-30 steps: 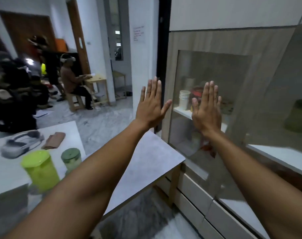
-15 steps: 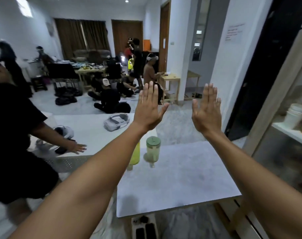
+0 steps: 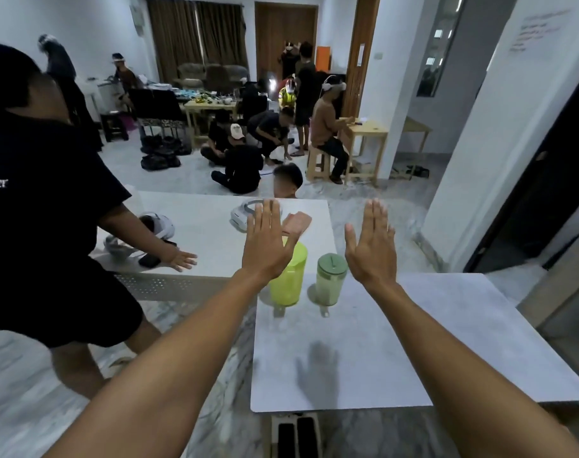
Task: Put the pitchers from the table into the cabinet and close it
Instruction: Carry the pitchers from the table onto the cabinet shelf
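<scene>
Hovering over the near counter (image 3: 446, 342), both hands are raised flat with their backs to the camera, and neither holds anything. The left hand (image 3: 268, 246) has its fingers (image 3: 268, 216) straight and pressed close together, thumb angled out to the right. The right hand (image 3: 372, 249) mirrors it, fingers straight and together, thumb out to the left.

Both pitchers stand upright on the far left part of this counter. The lime pitcher (image 3: 289, 279) has its upper left side covered in view by the left hand. Just to its right, with a narrow gap between them, is the smaller pale pitcher (image 3: 329, 279) with a green lid, which sits between the two wrists. A hand's shadow (image 3: 317, 368) lies on the bare surface nearer the camera.

Beyond is a second counter (image 3: 208, 239) carrying a white headset (image 3: 241, 214) and a brown folded item (image 3: 298, 223). A person in a black shirt (image 3: 43, 193) leans in from the left, one palm flat on it. A pale wood panel (image 3: 562, 292) at the right edge may be the cabinet, but too little shows to tell.
</scene>
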